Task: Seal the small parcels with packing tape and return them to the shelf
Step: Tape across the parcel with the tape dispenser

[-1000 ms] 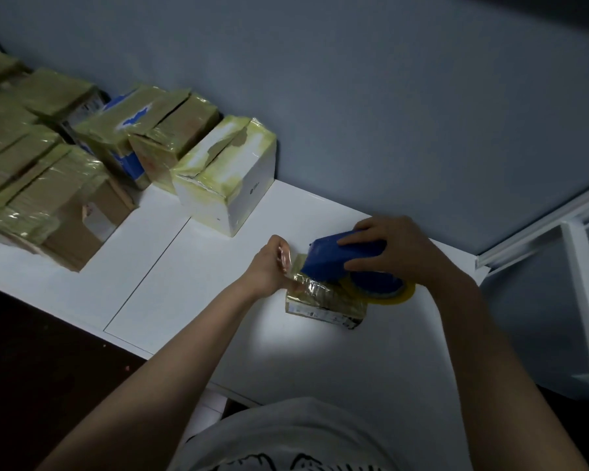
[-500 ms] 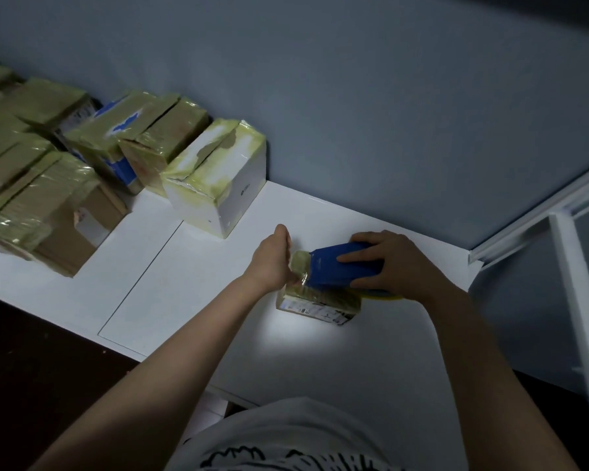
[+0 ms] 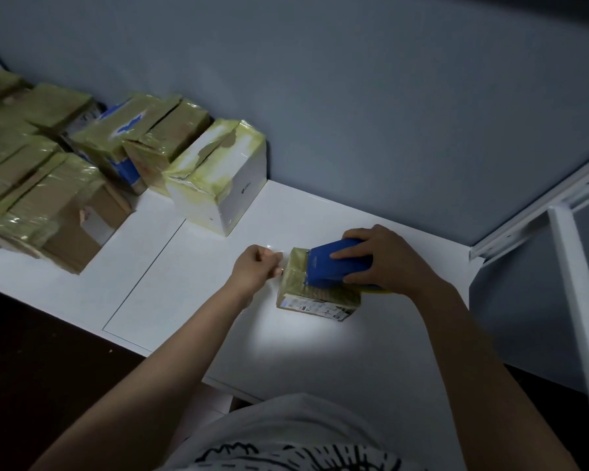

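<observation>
on the white counter [image 3: 320, 355], the left hand [image 3: 254, 268] has pulled toward nine o'clock, fingers [image 3: 268, 266] pinching tape [image 3: 275, 249]; the right hand [image 3: 385, 261] grips the dispenser [image 3: 334, 263] atop the parcel [image 3: 306, 295], so sealing looks unfinished.

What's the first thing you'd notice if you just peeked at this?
The blue tape dispenser, gripped by the right hand on top of a small parcel in the bright patch mid-table. The left hand pinches clear tape beside it. A heap of taped parcels sits far left against the wall.

Left hand [image 3: 255, 267] pinches tape [image 3: 276, 254]; right hand [image 3: 386, 263] grips dispenser [image 3: 332, 265].
</observation>
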